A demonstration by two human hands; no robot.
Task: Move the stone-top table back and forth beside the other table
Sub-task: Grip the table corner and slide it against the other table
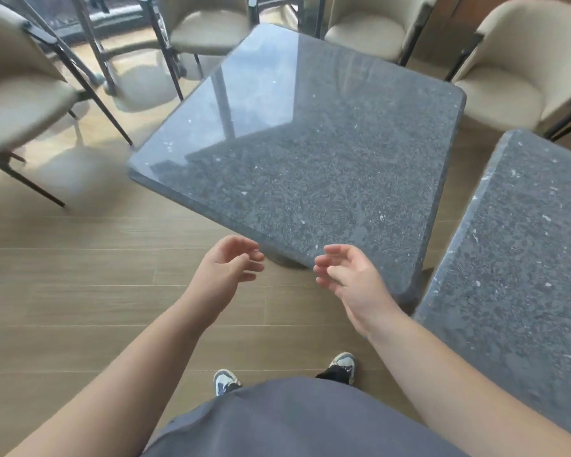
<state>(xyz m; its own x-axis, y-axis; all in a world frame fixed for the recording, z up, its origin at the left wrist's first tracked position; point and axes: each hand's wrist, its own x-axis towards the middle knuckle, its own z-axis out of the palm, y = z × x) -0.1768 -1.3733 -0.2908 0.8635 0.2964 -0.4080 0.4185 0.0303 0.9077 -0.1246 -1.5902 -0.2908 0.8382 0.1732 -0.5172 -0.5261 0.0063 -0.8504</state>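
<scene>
Hovering just short of the stone-top table, the left hand and right hand face each other, each grip released, fingers loosely curled, holding nothing; the near edge lies directly ahead, presumably for a two-handed push; the other table stands right of the right hand.

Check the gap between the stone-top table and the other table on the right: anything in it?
Head view: between the stone-top table and the other table only bare wood floor shows, narrowing toward the near corners. Nothing stands in it.
</scene>
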